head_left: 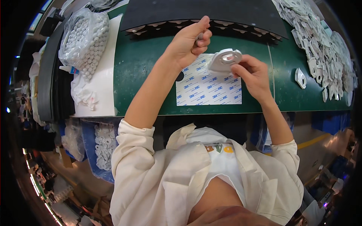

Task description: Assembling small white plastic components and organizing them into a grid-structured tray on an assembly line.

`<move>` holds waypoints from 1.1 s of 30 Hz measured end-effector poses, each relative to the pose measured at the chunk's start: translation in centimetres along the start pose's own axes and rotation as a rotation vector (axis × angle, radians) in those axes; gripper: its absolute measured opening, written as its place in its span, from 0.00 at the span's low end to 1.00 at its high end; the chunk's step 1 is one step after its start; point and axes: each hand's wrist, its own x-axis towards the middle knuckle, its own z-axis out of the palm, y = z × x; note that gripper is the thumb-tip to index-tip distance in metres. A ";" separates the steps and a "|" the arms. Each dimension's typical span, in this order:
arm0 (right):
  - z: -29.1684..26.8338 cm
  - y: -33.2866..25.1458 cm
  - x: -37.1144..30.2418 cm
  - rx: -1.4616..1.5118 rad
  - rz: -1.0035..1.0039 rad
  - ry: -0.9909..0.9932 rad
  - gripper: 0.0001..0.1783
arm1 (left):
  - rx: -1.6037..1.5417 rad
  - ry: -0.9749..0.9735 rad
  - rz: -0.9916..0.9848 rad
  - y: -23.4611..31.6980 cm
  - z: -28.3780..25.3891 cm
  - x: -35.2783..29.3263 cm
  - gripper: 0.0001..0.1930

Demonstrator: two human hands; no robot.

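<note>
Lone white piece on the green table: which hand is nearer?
Right. The right hand is to the left of the lone white piece, holding a white part; the left hand is farther left.

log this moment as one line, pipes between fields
left hand: curled around small grey piece | right hand: gripping white part by its edge | white-and-blue sheet: flat on green table

On the flat green tabletop (126, 69), a patterned white rectangular sheet (209, 90) lies below a rounded white plastic part (217, 67) and before a long black board (203, 9) — left, a clear plastic bag of round white pieces (85, 35) on a flat white panel (106, 86); right, heaped flat white plastic parts (320, 47).
</note>
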 end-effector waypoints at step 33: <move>1.8 2.2 0.6 -0.203 -0.084 -0.177 0.08 | 0.068 0.030 0.133 -0.8 -0.6 -0.4 0.13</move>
